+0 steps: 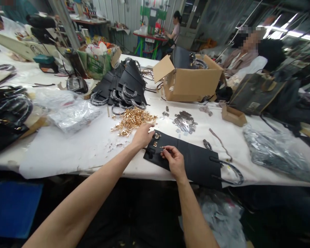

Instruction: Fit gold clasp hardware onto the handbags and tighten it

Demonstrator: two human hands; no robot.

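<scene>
A flat black bag piece point(196, 159) with handles lies before me on the table, gold fittings on its left end. Above that end, my right hand point(174, 160) is closed in a pinch on a small gold metal fitting point(162, 147). My left hand point(143, 135) is at the piece's upper left corner, thumb and forefinger slightly apart, with nothing visible between them. Just beyond it spreads a heap of small gold metal fittings point(134, 119). Flat silver metal plates point(185, 121) form another pile, farther right.
Black bag pieces with wrapped handles point(124, 82) are stacked at the back. An open cardboard box point(193, 84) holds a black bag. A clear plastic bag point(276, 151) lies right, and plastic wrap point(72, 113) left. Two other people are in the background.
</scene>
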